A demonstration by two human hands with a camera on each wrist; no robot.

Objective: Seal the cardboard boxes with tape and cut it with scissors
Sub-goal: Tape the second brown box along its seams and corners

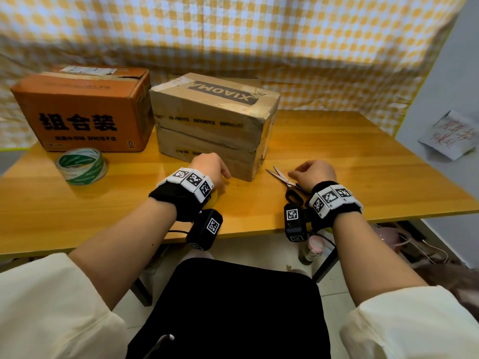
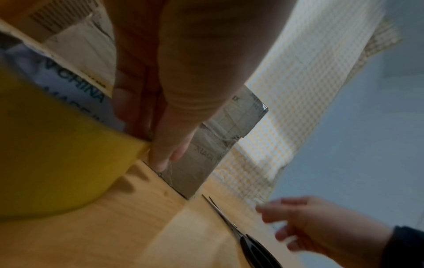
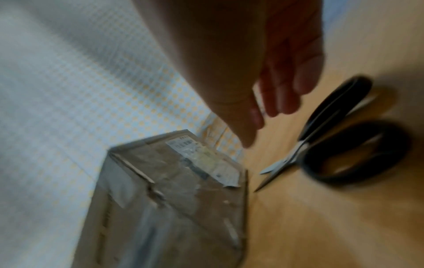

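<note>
A brown taped cardboard box (image 1: 212,117) stands mid-table, with an orange box (image 1: 83,110) to its left. My left hand (image 1: 210,167) is at the brown box's lower front edge and grips a yellow tape roll (image 2: 57,154). The fingers pass through the roll's core, and the thumb (image 2: 165,156) presses against the box face. Black-handled scissors (image 1: 282,178) lie flat on the table, blades slightly apart and pointing at the box's right corner. My right hand (image 1: 311,173) hovers just over them with fingers loosely bent, holding nothing. The scissors (image 3: 332,136) lie right of those fingers.
A green-and-white tape roll (image 1: 81,165) sits on the wooden table (image 1: 363,164) in front of the orange box. A yellow checked cloth (image 1: 233,35) hangs behind. A paper note (image 1: 451,136) is on the right wall. A bottle (image 1: 313,250) and cables lie under the table.
</note>
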